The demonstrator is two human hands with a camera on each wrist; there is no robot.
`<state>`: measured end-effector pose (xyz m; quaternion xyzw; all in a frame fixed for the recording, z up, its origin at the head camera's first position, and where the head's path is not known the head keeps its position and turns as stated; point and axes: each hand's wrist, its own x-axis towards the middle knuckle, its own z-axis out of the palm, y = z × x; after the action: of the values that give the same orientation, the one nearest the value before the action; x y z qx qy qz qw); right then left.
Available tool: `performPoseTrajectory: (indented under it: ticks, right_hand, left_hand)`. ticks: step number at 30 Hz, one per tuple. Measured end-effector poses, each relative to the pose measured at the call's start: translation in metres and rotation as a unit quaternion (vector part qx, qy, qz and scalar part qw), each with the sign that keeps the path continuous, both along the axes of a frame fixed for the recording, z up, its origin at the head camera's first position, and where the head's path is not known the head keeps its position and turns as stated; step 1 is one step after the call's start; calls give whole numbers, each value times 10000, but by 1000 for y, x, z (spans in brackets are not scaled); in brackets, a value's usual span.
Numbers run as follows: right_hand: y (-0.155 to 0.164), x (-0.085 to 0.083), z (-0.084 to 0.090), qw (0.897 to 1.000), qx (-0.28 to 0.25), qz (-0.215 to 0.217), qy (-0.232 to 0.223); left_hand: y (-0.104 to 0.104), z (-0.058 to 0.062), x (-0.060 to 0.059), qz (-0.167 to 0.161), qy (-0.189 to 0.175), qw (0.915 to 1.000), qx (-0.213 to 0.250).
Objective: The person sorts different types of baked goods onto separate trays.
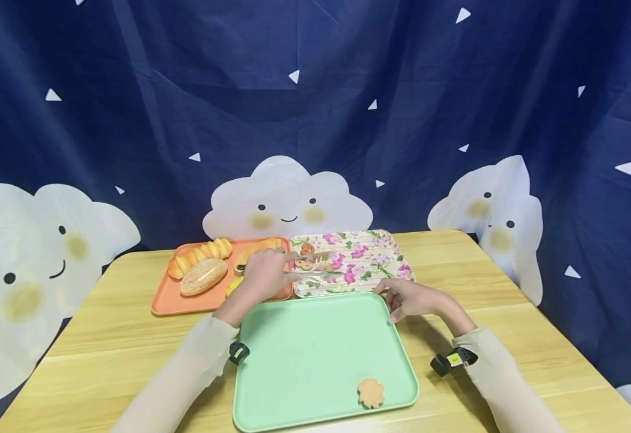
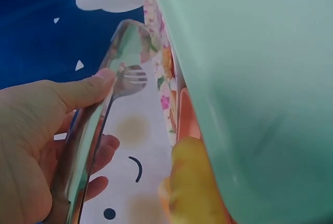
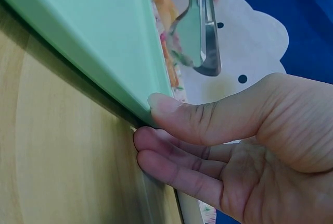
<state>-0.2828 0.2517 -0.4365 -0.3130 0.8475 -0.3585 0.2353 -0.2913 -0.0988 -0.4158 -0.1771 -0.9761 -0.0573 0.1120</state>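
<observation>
My left hand [image 1: 270,272] grips metal tongs [image 1: 317,265], whose tips reach over the left part of a floral tray [image 1: 380,255] near some small round pastries [image 1: 307,249]. The left wrist view shows my thumb pressing on the tongs [image 2: 99,125], their two arms close together. My right hand [image 1: 396,299] pinches the far right corner of a mint-green tray [image 1: 304,343], with the thumb [image 3: 208,117] on the rim and the fingers curled underneath. A flower-shaped cookie [image 1: 371,392] lies near the green tray's front right corner.
An orange tray [image 1: 166,304] at the back left carries several breads, among them a seeded roll [image 1: 203,276] and a long ridged loaf [image 1: 199,255]. The trays sit on a wooden table [image 1: 510,325]. A blue cloud-print curtain hangs close behind.
</observation>
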Motion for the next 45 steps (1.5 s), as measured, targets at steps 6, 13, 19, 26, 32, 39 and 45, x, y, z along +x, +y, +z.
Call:
performPoseTrajectory:
  ticks: [6,13,19,26,32,39,45]
  right_hand:
    - [0,1,1,10000,-3,6,5]
    - [0,1,2,10000,17,21,23]
    - [1,0,1,10000,33,48,49]
    - [1,0,1,10000,30,21,77]
    - [0,0,0,10000,24,53,76]
    - [0,-1,-1,10000,-12,34,59]
    - [0,-1,-1,10000,3,62,57]
  left_hand:
    - [-2,4,19,-597,139,9981,-45]
    - [-9,3,39,-2133,504,9757,-42]
    - [-12,3,58,-2995,172,9539,-57]
    - [-11,2,73,-3289,-21,9444,-14]
    - [-9,2,80,-3528,-104,9356,-44]
    - [-6,0,85,-3595,-162,9330,-98]
    - [1,0,89,-3637,-149,9313,-140]
